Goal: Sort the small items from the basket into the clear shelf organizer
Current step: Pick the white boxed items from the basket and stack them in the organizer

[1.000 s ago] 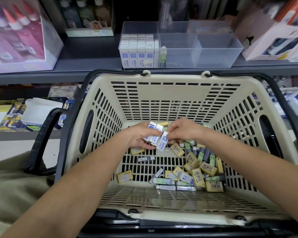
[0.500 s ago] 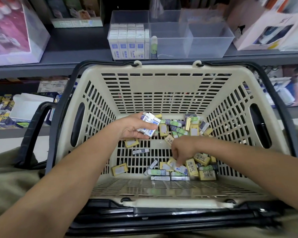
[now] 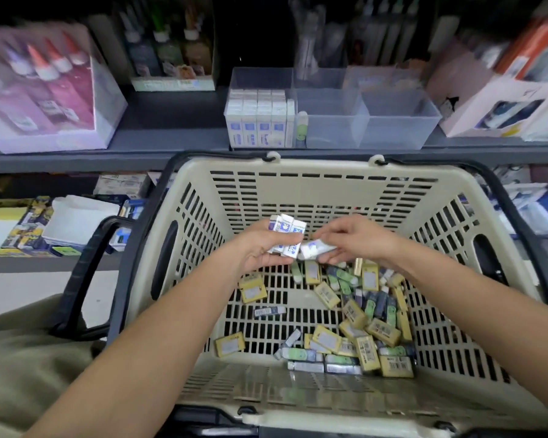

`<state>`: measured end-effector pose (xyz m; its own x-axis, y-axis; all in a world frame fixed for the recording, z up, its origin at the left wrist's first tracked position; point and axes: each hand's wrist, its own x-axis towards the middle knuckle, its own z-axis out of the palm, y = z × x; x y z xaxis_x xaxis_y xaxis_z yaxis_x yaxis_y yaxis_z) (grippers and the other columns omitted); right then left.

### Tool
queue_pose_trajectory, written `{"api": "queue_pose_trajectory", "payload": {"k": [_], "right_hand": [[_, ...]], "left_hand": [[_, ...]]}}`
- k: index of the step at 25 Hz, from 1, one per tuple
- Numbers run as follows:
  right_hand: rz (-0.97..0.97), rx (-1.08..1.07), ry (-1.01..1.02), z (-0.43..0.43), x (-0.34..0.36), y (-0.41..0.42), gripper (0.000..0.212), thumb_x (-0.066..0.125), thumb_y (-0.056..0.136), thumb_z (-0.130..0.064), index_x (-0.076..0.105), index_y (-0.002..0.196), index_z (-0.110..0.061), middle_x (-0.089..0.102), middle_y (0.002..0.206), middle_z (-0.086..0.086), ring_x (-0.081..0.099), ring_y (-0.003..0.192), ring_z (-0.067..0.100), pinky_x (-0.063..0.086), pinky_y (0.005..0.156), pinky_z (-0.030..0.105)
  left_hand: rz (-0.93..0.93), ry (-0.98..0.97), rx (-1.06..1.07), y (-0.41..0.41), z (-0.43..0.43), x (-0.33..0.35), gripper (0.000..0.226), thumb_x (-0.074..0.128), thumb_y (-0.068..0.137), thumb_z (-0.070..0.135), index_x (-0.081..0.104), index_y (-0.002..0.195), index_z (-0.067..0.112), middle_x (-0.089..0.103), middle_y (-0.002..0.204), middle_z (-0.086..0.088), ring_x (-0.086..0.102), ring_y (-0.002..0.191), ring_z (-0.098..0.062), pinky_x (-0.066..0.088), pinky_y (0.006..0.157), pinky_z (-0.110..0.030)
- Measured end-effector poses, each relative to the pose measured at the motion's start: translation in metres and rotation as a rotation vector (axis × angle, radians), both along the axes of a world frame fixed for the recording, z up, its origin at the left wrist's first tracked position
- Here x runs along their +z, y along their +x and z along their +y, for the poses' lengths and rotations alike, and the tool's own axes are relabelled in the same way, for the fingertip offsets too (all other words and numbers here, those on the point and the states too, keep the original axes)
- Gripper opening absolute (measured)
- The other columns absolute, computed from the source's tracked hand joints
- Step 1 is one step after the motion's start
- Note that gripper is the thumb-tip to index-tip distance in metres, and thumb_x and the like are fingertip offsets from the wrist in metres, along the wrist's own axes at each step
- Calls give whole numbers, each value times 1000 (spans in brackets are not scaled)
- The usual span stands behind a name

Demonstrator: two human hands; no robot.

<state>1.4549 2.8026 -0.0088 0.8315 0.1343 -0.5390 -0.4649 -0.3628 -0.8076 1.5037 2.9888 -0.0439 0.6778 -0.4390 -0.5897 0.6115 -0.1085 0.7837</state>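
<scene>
**Blue-and-white erasers gathered over basket, organizer not yet reached**

Nearest the camera, the cream basket [image 3: 266,384] is seen from above. Its slotted floor is littered with small boxed erasers: yellow-sleeved erasers [image 3: 382,331] piled mostly toward the right, green erasers [image 3: 301,354] mixed in along the near edge.

Above the floor, mid-basket, a stack of white-and-blue erasers [image 3: 287,235] is gripped in the left hand [image 3: 260,248], with the fingers curled under and the thumb across the top. Just beside it, touching or nearly so, a single white eraser [image 3: 317,249] is pinched between thumb and fingertips of the right hand [image 3: 358,241]. It is judged that this one is being added to the stack.

The erasers are judged light and stiff. Their smooth paper sleeves are likely to slide against each other when stacked, so the stack is best clamped across its long sides, not its ends.

Farther off, on the grey shelf, the clear shelf organizer [image 3: 399,121] is set. Its left compartment is packed with upright matching erasers [image 3: 257,121], and one green piece [image 3: 301,128] is stood in the middle compartment. The contents of the right compartment cannot be made out.
</scene>
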Motion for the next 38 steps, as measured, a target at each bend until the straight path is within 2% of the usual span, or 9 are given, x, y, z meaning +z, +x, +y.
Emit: {"api": "queue_pose_trajectory", "payload": {"k": [5,10,13,16,20,24,30,35,38], "right_hand": [[-5,-342,525,4,22,9,16,48,93,-6,62,100,-3,70,96,15,71,81,18,57,70,21],[-297,-10,125,23,40,14,8,64,84,-15,68,87,-21,71,81,-8,65,74,-1,48,68,10],[-360,-134,254,27,56,28,17,54,90,-6,65,94,-18,68,86,1,65,64,4,50,59,15],[-287,-227,456,28,72,46,24,44,95,-2,63,99,-15,68,91,6,70,73,12,55,65,18],[-486,-133,179,31,90,73,17,52,92,-8,67,100,-14,70,87,-2,64,73,0,48,67,11],[-531,-240,171,29,103,94,7,68,81,-10,64,82,-16,65,62,-7,54,51,0,37,46,9],[-594,-168,180,26,111,118,27,57,87,1,61,108,-17,69,69,0,64,54,8,48,46,17],[-775,-290,-312,11,128,157,17,70,81,-19,61,95,-19,65,74,5,64,54,7,49,57,26],[-814,-231,-474,12,128,169,14,62,86,-18,58,96,-28,63,74,-9,64,59,2,44,49,10]], "left_hand": [[-93,-135,181,9,-1,33,19,73,76,5,63,89,15,73,72,3,69,65,-9,56,55,-26],[-190,-188,257,14,4,61,22,73,76,6,64,95,10,71,83,-4,68,77,-19,59,67,-35],[-236,-243,350,22,14,78,22,73,76,7,63,95,12,73,78,-2,70,72,-15,57,60,-29],[-371,-240,381,35,21,97,27,73,77,10,59,100,14,74,79,-1,70,71,-12,55,58,-25],[-523,-183,366,53,17,118,26,72,79,10,58,100,15,72,90,-4,69,75,-14,54,59,-25],[-576,-188,282,65,14,120,26,71,81,11,58,103,17,73,97,-5,71,84,-21,56,65,-30],[-569,-196,371,74,27,113,34,73,78,12,57,108,16,71,94,-3,70,79,-13,54,62,-25],[-568,-149,482,81,33,107,34,74,78,13,55,106,20,70,96,-4,70,83,-15,55,62,-25],[-618,-115,485,82,35,106,32,74,77,15,55,101,22,70,93,-1,70,79,-11,54,60,-22]]}}
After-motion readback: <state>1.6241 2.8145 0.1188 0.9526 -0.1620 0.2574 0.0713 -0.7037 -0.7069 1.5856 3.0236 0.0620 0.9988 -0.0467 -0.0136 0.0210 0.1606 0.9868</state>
